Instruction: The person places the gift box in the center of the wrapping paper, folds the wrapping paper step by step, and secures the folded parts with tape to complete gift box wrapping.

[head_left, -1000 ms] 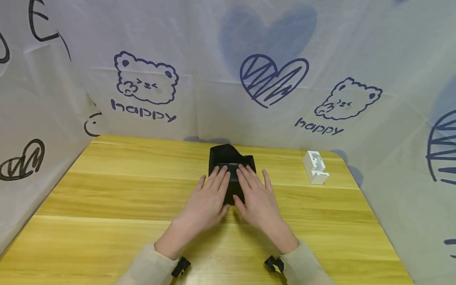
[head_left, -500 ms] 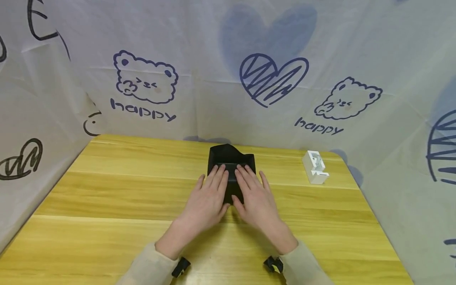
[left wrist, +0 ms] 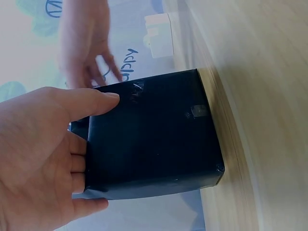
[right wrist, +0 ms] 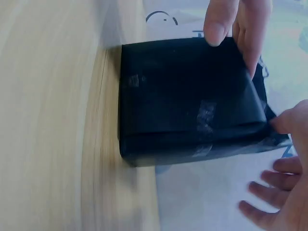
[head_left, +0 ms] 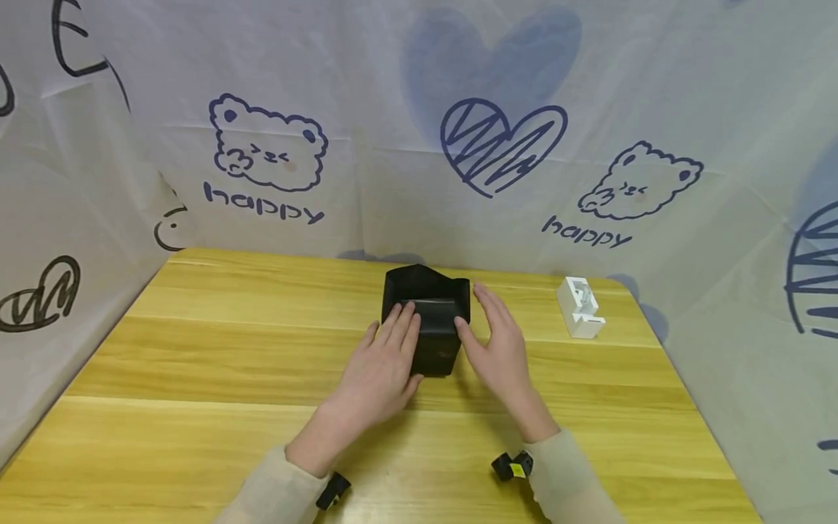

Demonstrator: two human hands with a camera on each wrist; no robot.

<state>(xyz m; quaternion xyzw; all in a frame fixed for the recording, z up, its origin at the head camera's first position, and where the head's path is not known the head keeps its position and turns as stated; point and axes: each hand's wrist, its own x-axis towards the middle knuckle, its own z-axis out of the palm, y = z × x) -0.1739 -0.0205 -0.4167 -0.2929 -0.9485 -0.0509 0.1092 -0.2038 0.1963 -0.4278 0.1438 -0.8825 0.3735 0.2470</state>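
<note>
A box wrapped in black paper point(head_left: 437, 351) stands on the table, its loose paper flap point(head_left: 419, 282) rising at the back. My left hand point(head_left: 377, 370) rests on top with straight fingers; its thumb lies over the near side of the black-wrapped box point(left wrist: 154, 139) in the left wrist view. My right hand point(head_left: 500, 353) is at the right side, fingers extended beside the flap's right end, the thumb by the box's upper right edge. Clear tape point(right wrist: 206, 118) shows on the wrapping in the right wrist view. What lies inside the paper is hidden.
A white block-like tape dispenser point(head_left: 579, 309) stands at the table's back right. The wooden table point(head_left: 229, 364) meets a printed cloth point(head_left: 393, 182) hanging behind it. Wrist cameras point(head_left: 513, 466) sit at both sleeves.
My right hand has moved off the top of the box to its right side, beside the flap. The left hand and the box have stayed in place.
</note>
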